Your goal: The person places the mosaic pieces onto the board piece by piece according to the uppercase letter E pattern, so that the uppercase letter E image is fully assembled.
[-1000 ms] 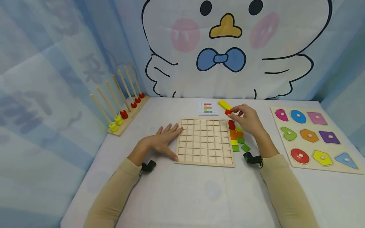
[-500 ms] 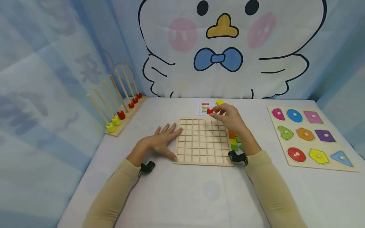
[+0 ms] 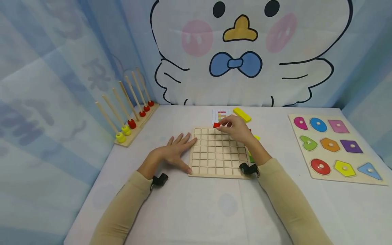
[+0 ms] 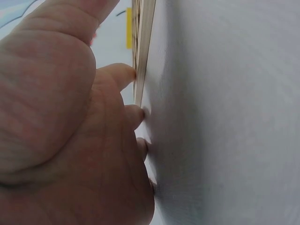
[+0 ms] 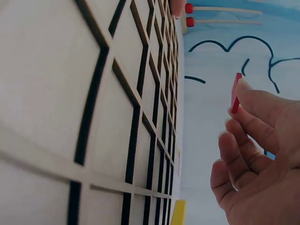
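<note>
Peg rack (image 3: 131, 117): we see it far left on the table (image 3: 196, 207), red and yellow beads at the foot of its sticks
Left hand (image 3: 176, 151): we see it flat on the table, fingers straight and spread, fingertips touching the board's left edge; the left wrist view shows the fingers (image 4: 124, 75) against that edge
Board (image 3: 218, 153): our gridded wooden tray lies mid-table between the hands, its cells bare where we can see them
Red tile (image 3: 216, 125): we find it just above the board's far row, held on edge
Right hand (image 3: 237, 128): thumb and forefinger pinch the red tile, other fingers loosely curled
Card (image 3: 218, 115): behind the board, partly hidden by the hand
Yellow bar (image 3: 242, 114): just right of the card
Shape puzzle (image 3: 335, 148): well apart at the right
</note>
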Available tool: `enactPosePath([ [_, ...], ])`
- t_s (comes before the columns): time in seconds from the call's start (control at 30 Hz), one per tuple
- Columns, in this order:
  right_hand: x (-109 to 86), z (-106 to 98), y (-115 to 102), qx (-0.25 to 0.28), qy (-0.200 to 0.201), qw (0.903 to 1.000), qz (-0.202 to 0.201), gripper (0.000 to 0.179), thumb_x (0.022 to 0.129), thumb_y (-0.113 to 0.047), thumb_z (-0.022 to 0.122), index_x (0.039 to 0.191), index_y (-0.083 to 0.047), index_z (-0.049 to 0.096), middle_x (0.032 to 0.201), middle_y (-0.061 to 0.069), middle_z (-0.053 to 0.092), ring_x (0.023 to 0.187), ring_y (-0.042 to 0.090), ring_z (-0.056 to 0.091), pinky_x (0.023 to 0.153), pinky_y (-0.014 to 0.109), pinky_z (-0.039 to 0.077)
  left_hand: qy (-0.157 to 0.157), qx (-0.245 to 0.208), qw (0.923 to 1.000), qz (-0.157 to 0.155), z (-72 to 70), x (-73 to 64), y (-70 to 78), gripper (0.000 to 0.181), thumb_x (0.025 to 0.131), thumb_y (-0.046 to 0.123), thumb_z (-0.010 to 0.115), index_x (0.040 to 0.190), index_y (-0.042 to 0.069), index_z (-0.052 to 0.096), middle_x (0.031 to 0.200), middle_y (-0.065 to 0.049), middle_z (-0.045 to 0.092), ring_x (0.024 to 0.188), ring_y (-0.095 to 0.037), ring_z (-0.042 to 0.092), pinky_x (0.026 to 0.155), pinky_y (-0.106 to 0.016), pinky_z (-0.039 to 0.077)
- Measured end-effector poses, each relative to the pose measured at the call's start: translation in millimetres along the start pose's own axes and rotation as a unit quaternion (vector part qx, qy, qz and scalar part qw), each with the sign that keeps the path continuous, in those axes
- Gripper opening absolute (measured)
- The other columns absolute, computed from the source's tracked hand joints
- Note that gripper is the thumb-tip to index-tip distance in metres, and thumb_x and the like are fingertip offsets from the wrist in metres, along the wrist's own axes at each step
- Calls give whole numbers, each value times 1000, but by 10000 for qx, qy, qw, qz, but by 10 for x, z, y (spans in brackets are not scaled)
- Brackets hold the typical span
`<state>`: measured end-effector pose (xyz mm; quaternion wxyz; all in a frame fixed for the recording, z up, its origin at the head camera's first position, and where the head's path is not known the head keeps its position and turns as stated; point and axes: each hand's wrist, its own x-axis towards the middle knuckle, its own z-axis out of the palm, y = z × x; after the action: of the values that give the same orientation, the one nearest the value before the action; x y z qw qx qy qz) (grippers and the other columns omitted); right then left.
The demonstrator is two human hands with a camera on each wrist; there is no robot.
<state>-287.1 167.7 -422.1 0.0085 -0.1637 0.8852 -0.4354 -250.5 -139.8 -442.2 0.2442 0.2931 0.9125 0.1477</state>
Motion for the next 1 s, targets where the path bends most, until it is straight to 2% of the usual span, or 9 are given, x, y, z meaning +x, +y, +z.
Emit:
enactPosePath([
  [0.23, 62, 172, 3, -195, -590, 9978, 233, 29, 100, -24, 72, 120, -4, 71, 113, 12, 66, 96, 27, 58, 84, 36, 49, -42, 74, 10000, -29, 6, -18, 8, 133, 73, 72, 83, 169, 28, 3, 176, -8, -14, 161, -34, -19, 126, -63, -12],
  [0.47, 67, 241, 2, -634, -853, 9939, 283, 24, 98, -22, 74, 114, -4, 71, 103, 10, 65, 92, 26, 56, 84, 36, 47, -42, 51, 10000, -11, 23, -15, 9, 132, 73, 72, 82, 169, 29, 3, 175, -8, -14, 161, -34, -19, 126, -62, -13],
  [0.77, 95, 263, 15, -1074, -1003, 9891, 112, 25, 97, -22, 76, 113, -3, 72, 105, 11, 69, 94, 26, 58, 87, 38, 50, -91, 54, 9999, -18, 14, 7, 8, 134, 72, 75, 81, 169, 30, 0, 175, -6, -17, 160, -32, -22, 126, -62, -13],
  [1.0, 129, 275, -15, -1297, -971, 9865, -219, 23, 95, -18, 78, 109, -1, 74, 99, 11, 71, 90, 25, 59, 83, 39, 51, -63, 111, 9999, -48, 6, 30, -7, 134, 72, 75, 81, 169, 30, 0, 175, -5, -17, 160, -33, -22, 126, -63, -13],
])
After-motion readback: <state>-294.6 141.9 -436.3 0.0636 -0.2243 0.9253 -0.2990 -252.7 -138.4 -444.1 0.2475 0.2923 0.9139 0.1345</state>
